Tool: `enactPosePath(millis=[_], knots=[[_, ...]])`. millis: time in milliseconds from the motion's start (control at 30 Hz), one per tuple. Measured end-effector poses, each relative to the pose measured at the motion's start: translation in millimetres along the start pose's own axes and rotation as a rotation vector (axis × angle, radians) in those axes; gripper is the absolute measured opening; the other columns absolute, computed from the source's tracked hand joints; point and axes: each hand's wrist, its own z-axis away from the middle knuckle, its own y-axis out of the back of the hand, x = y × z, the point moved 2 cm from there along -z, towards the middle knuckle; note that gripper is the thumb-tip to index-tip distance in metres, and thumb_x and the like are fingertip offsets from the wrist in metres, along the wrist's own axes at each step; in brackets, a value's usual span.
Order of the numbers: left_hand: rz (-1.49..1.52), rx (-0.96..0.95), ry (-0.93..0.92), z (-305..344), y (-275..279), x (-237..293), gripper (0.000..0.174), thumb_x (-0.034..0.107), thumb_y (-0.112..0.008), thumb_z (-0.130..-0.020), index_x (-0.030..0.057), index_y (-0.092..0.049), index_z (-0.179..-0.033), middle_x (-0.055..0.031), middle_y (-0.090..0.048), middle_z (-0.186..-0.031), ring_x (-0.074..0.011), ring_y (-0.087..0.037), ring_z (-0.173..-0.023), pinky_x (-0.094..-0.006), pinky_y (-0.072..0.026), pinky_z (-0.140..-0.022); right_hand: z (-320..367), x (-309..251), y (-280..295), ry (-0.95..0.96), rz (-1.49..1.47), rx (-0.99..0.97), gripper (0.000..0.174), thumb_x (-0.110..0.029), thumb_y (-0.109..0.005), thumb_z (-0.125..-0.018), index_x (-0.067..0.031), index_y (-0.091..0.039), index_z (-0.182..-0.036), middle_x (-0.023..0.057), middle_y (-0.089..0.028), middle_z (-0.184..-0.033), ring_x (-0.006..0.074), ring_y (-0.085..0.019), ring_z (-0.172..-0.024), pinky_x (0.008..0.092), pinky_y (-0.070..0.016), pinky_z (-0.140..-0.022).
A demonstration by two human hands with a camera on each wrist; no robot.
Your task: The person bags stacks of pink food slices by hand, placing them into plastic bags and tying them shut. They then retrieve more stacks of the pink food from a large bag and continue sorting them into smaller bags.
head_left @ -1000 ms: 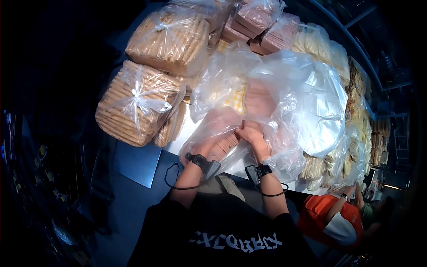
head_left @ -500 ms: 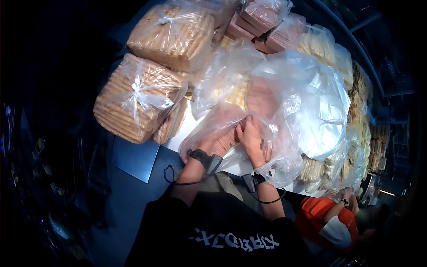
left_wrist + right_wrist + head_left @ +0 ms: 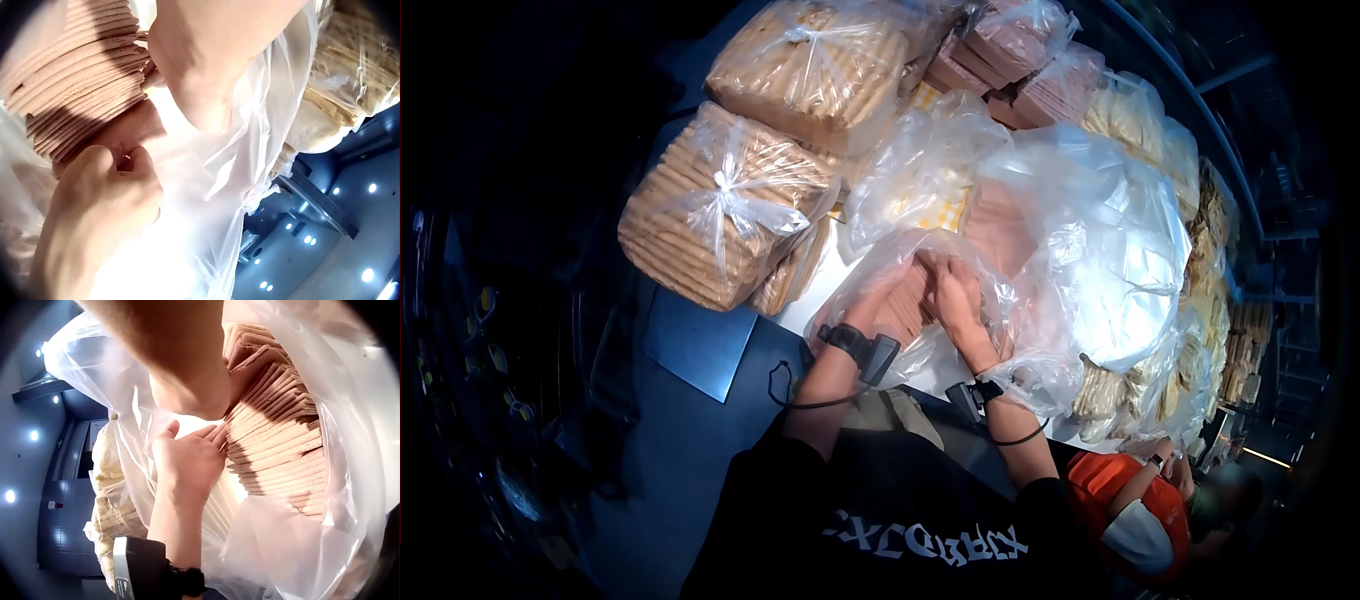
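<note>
A stack of thin pink sheets [image 3: 905, 305] stands on edge inside a clear plastic bag [image 3: 1015, 290], its mouth open toward the wearer. My left hand [image 3: 865, 312] reaches in along the stack's left side, partly veiled by plastic in the head view. In the right wrist view its straight fingers [image 3: 209, 434] touch the sheets' edges. My right hand [image 3: 955, 295] is inside the bag's mouth at the stack's right end. In the left wrist view its curled thumb and forefinger [image 3: 140, 165] pinch a pink sheet.
Tied bags of brown sheets [image 3: 725, 205] are piled at the left. Pink packs [image 3: 1010, 60] stand at the back, pale packs [image 3: 1125, 110] along the right. Loose plastic [image 3: 1120, 270] covers the right middle. A person in an orange vest [image 3: 1140, 510] is at the lower right.
My right hand has moved from the bag's near edge further in, to the stack's far right end. More of the pink stack shows. My left hand stays at its side.
</note>
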Motion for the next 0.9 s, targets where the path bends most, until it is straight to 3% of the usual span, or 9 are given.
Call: enactPosePath(millis=[133, 200, 267, 333, 433, 500, 633, 733, 900], knots=[[0.014, -0.018, 0.011, 1, -1, 2, 0.060, 0.016, -0.057, -0.087, 0.0013, -0.043, -0.144, -0.0127, -0.043, -0.147, -0.0234, -0.038, -0.138, -0.0360, -0.0269, -0.116, 1, 2, -9, 0.033, 0.125, -0.082, 0.041, -0.005, -0.058, -0.076, -0.0123, -0.064, -0.117, 0.0159, -0.065, -0.097, 0.0333, -0.063, -0.092, 0.0434, -0.0520, -0.081], [0.017, -0.020, 0.015, 1, 1, 3, 0.062, 0.015, -0.058, -0.086, 0.0012, -0.043, -0.144, -0.0124, -0.042, -0.148, -0.0235, -0.036, -0.139, -0.0362, -0.0259, -0.117, -10, 3, -20, 0.023, 0.328, -0.348, 0.041, -0.005, -0.057, -0.078, -0.0071, -0.062, -0.118, 0.0177, -0.064, -0.100, 0.0338, -0.062, -0.096, 0.0423, -0.0498, -0.085], [0.026, -0.027, 0.025, 6, 2, 3, 0.063, 0.014, -0.058, -0.085, 0.0011, -0.042, -0.145, -0.0122, -0.041, -0.150, -0.0235, -0.035, -0.140, -0.0364, -0.0249, -0.118, -10, 2, -20, -0.039, 0.267, -0.407, 0.040, -0.006, -0.055, -0.079, -0.0038, -0.061, -0.119, 0.0194, -0.063, -0.102, 0.0344, -0.061, -0.100, 0.0413, -0.0483, -0.088], [0.023, -0.033, 0.041, 10, 1, 1, 0.065, 0.013, -0.059, -0.084, 0.0010, -0.042, -0.145, -0.0119, -0.040, -0.151, -0.0236, -0.034, -0.141, -0.0366, -0.0239, -0.119, -8, 5, -7, -0.149, -0.048, -0.245, 0.039, -0.006, -0.055, -0.080, -0.0022, -0.062, -0.118, 0.0210, -0.064, -0.103, 0.0350, -0.061, -0.101, 0.0404, -0.0475, -0.092], [0.024, -0.046, 0.068, 15, 5, -1, 0.067, 0.011, -0.060, -0.083, 0.0009, -0.041, -0.146, -0.0115, -0.038, -0.153, -0.0237, -0.033, -0.142, -0.0369, -0.0224, -0.120, 3, 9, -11, -0.453, -0.537, 0.027, 0.024, -0.010, -0.053, -0.085, 0.0003, -0.067, -0.102, 0.0163, -0.066, -0.097, 0.0364, -0.063, -0.085, 0.0419, -0.0505, -0.079], [0.046, -0.048, 0.093, 17, 10, 4, 0.068, 0.011, -0.060, -0.082, 0.0008, -0.040, -0.146, -0.0113, -0.037, -0.154, -0.0237, -0.032, -0.143, -0.0371, -0.0214, -0.121, 1, 3, -15, -0.201, -0.624, 0.188, 0.024, -0.009, -0.053, -0.086, 0.0004, -0.067, -0.104, 0.0169, -0.066, -0.096, 0.0366, -0.062, -0.086, 0.0413, -0.0506, -0.082], [0.162, -0.018, 0.094, 15, 14, 11, 0.064, 0.022, -0.061, -0.087, 0.0014, -0.042, -0.145, -0.0102, -0.041, -0.150, -0.0232, -0.037, -0.140, -0.0352, -0.0266, -0.117, 2, -1, -6, 0.045, -0.167, 0.156, 0.030, -0.005, -0.056, -0.085, -0.0017, -0.068, -0.112, 0.0181, -0.067, -0.102, 0.0357, -0.062, -0.097, 0.0401, -0.0494, -0.090], [0.512, 0.059, 0.366, 15, 24, 37, 0.060, 0.036, -0.057, -0.095, 0.0020, -0.046, -0.143, -0.0102, -0.048, -0.145, -0.0228, -0.043, -0.134, -0.0325, -0.0327, -0.112, 7, 20, -34, -0.038, -0.461, 0.137, 0.031, -0.004, -0.059, -0.084, -0.0036, -0.069, -0.113, 0.0187, -0.066, -0.110, 0.0352, -0.061, -0.104, 0.0405, -0.0478, -0.095], [0.358, -0.206, 0.497, 4, 23, 65, 0.054, 0.038, -0.049, -0.100, 0.0011, -0.048, -0.140, -0.0172, -0.052, -0.140, -0.0259, -0.047, -0.131, -0.0328, -0.0351, -0.109, 3, 24, -14, -0.028, -0.260, -0.019, 0.024, -0.004, -0.061, -0.086, -0.0037, -0.071, -0.108, 0.0188, -0.066, -0.110, 0.0350, -0.062, -0.104, 0.0392, -0.0484, -0.093]])
